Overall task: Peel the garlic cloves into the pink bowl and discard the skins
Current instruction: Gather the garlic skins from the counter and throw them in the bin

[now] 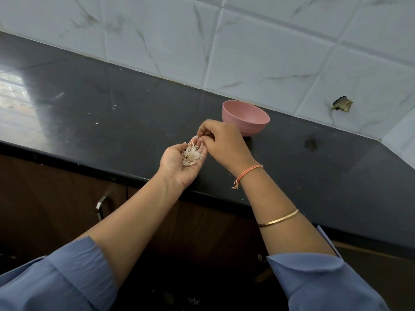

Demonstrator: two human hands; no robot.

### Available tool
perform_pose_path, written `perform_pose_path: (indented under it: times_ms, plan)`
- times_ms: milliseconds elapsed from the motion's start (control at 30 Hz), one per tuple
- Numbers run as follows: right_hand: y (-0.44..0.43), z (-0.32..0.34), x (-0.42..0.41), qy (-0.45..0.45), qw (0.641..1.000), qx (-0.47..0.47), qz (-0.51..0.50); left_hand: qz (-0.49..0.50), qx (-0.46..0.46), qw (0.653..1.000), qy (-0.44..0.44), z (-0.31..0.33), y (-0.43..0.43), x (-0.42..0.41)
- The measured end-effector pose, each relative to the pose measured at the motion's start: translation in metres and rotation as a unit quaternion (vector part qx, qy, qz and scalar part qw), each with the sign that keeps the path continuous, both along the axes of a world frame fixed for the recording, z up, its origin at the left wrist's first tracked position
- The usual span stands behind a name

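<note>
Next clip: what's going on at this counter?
A person stands at a dark counter. Their left hand is held palm up, cupping a small pile of garlic skins. The right hand pinches at a piece by the left fingertips. The pink bowl sits on the counter just behind the right hand.

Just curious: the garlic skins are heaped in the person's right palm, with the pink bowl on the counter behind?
No: the head view shows the garlic skins heaped in the left hand. The pink bowl does sit on the counter behind.
</note>
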State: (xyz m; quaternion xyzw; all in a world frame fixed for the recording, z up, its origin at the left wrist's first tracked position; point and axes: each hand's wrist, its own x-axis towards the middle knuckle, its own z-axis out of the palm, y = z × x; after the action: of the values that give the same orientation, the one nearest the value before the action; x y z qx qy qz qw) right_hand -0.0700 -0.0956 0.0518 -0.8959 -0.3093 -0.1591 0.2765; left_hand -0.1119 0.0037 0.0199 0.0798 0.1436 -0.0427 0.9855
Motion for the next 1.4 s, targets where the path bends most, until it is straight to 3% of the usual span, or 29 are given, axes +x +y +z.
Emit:
perform_pose_path:
  times_ms: [167,467,700,800,933,1000,1100,1233,1333,1400]
  plan:
    - [-0.004,-0.008,0.006,-0.031,0.999,0.015,-0.029,-0.003,0.015,1.000,0.012,0.001,0.001,-0.002]
    - [-0.016,-0.008,0.004,0.178,0.957,0.226,-0.030,0.005,0.040,0.999,0.027,0.000,0.002,-0.002]
    - [-0.028,-0.013,0.010,0.179,0.935,0.294,-0.085,-0.003,0.057,0.998,0.031,-0.001,0.004,-0.010]
    - [-0.047,-0.025,0.024,0.127,0.955,0.215,-0.162,-0.030,0.088,0.995,0.026,-0.002,-0.003,-0.026]
    - [-0.055,-0.049,0.040,0.164,0.965,-0.022,-0.202,-0.075,0.081,0.993,0.031,-0.007,-0.015,-0.050]
    - [-0.048,-0.051,0.040,0.183,0.956,-0.130,-0.191,-0.090,0.074,0.993,0.028,-0.011,-0.017,-0.058]
    - [-0.029,-0.047,0.037,0.172,0.965,-0.165,-0.112,-0.107,0.063,0.992,0.028,-0.018,-0.016,-0.068]
    - [-0.021,-0.049,0.035,0.206,0.975,-0.082,-0.003,-0.148,0.054,0.987,0.038,-0.034,-0.014,-0.083]
    - [-0.023,-0.050,0.028,0.205,0.974,0.086,0.042,-0.209,0.062,0.975,0.052,-0.050,-0.013,-0.095]
    - [-0.027,-0.048,0.032,0.216,0.949,0.226,0.031,-0.251,0.074,0.963,0.064,-0.060,-0.014,-0.098]
